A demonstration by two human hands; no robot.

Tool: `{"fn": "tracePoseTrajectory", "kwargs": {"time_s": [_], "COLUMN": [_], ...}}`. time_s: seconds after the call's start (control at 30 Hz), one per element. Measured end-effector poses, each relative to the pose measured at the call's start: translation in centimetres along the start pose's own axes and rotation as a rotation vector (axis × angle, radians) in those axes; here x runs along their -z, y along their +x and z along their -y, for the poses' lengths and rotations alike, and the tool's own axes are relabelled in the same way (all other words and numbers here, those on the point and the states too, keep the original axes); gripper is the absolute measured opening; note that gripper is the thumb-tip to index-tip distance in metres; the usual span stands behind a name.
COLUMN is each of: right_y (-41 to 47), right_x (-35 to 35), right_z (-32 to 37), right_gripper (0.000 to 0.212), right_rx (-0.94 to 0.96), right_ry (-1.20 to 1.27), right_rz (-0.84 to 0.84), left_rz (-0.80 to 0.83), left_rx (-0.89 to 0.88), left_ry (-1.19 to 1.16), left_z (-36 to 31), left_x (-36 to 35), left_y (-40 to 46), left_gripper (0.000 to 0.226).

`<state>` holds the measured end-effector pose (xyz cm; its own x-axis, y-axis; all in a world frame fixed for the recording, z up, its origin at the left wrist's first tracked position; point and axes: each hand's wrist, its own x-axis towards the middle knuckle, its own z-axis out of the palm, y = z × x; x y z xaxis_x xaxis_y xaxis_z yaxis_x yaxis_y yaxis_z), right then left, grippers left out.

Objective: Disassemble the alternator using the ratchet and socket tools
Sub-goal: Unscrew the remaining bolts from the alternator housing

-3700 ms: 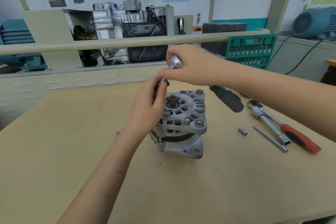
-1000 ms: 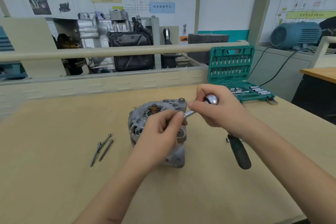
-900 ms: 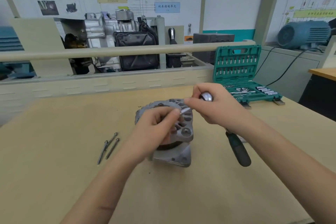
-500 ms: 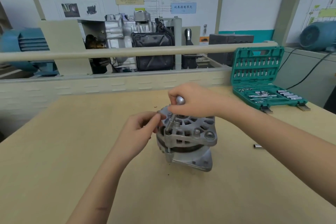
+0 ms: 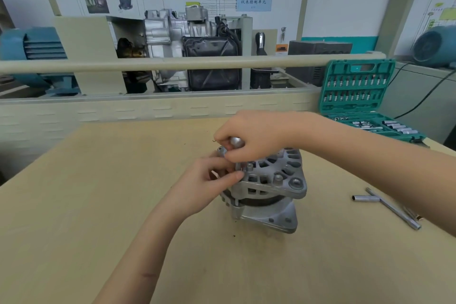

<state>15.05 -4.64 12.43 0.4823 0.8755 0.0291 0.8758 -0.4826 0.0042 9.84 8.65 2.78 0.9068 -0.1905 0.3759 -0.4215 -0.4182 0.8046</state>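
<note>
While the alternator (image 5: 267, 185) stands whole at table (image 5: 98, 205) centre, right hand (image 5: 254, 134) grips the ratchet head (image 5: 236, 142); left hand (image 5: 209, 180) pinches at the left rim. Housing not yet split; most disassembly remains.

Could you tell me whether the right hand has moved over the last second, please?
Yes: the right hand moved leftward, from right of the alternator to over its top-left rim.

I've got one head view, looking forward and down across the bench (image 5: 98, 180), close over the alternator (image 5: 269, 187), wall boards beyond.
</note>
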Motion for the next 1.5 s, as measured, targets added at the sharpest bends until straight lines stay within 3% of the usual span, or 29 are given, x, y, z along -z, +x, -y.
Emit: {"fn": "tracePoseTrajectory", "kwargs": {"time_s": [0.1, 0.43, 0.63, 0.73, 0.83, 1.0, 1.17, 1.5], "right_y": [-0.1, -0.3, -0.6, -1.1, -2.6, -3.9, -3.1, -2.5], "right_x": [-0.2, -1.5, -1.2, 0.2, 2.9, 3.8, 2.2, 2.9], "right_z": [0.3, 1.7, 1.6, 1.2, 0.4, 0.5, 1.9, -0.1], "right_gripper": [0.033, 0.030, 0.039, 0.029, 0.036, 0.032, 0.046, 0.025], "right_rx": [-0.018, -0.326, -0.268, -0.201, -0.189, -0.162, -0.210, -0.111], "right_ry": [-0.006, -0.053, -0.034, 0.077, 0.144, -0.078, -0.268, -0.087], "right_rz": [-0.029, -0.164, -0.178, -0.011, 0.132, 0.081, 0.017, 0.124], "left_rz": [-0.055, -0.162, -0.140, -0.179, -0.220, -0.279, -0.329, -0.227], "left_rx": [-0.045, -0.068, -0.081, -0.106, -0.119, -0.117, -0.086, -0.044], "left_ry": [-0.003, -0.038, -0.029, 0.020, 0.040, 0.048, 0.030, -0.087], "left_z": [0.3, 0.2, 0.4, 0.7, 0.9, 0.6, 0.6, 0.6], "left_x": [-0.3, -1.5, -1.5, -1.6, -1.7, -2.1, -2.3, -1.6], "left_y": [0.1, 0.1, -0.1, -0.3, -0.4, -0.4, -0.3, -0.7], "left_gripper": [0.015, 0.021, 0.014, 0.015, 0.020, 0.026, 0.033, 0.022]}}
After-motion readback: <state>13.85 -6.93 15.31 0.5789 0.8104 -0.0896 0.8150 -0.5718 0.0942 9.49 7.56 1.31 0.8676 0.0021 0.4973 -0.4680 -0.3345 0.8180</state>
